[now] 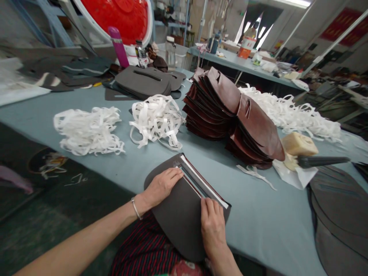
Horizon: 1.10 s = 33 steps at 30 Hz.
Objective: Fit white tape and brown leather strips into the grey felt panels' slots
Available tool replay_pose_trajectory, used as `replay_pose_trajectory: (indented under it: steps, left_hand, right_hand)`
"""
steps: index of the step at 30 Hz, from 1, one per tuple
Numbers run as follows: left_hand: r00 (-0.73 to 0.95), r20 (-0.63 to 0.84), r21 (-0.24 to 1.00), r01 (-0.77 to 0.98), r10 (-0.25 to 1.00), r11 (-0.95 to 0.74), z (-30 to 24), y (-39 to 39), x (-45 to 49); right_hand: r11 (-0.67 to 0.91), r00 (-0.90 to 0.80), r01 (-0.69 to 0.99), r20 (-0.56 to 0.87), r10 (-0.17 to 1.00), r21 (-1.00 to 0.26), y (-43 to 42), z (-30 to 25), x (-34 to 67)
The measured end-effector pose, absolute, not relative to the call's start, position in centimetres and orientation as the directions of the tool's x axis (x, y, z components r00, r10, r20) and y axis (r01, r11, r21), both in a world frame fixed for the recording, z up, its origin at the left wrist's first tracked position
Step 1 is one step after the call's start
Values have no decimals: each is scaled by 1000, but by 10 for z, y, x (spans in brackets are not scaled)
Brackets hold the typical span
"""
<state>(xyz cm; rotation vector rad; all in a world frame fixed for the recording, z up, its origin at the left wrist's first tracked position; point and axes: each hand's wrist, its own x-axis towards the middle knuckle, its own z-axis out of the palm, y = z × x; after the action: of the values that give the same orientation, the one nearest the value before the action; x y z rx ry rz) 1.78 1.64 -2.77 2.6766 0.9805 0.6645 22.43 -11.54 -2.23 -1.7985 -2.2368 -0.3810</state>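
Note:
A grey-backed leather panel (179, 212) with rounded corners lies tilted over the table's near edge, partly on my lap. A long slot is cut near its far edge, with white tape strips (206, 183) along the slot's sides and brown leather showing at the rim. My left hand (164, 184) presses its closed fingers on the panel at the slot's left end. At the slot's right end my right hand (212, 221) grips the panel with bent fingers on the near strip. Both thumbs are mostly hidden.
Behind the panel stands a stack of brown leather panels (221, 107). White tape piles lie to the left (89, 130), in the middle (158, 120) and at the back right (296, 111). A yellowish block (299, 144) and a dark-handled brush-like tool (323, 161) lie right, near grey panels (342, 214).

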Motion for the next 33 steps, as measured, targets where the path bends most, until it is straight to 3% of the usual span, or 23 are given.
replay_pose_trajectory:
  steps: [8,13,19,33]
  left_hand:
    - [675,315,316,588,667,-744,-22,0,34]
    - [812,259,249,466,522,-849,-16,-52,80]
    - [827,239,178,478,509,-860,-22,-66,91]
    - [722,195,36,671,663,-741,-21,-31,60]
  right_hand:
    - [227,-223,974,318,921,26,-145,-20,247]
    - [206,-180,978,382,906,-26,-141,-28,246]
    - [211,-178,976,373,911,-50,-141,-27,246]
    - [204,-169,976,327,930,-75,-144,-24,247]
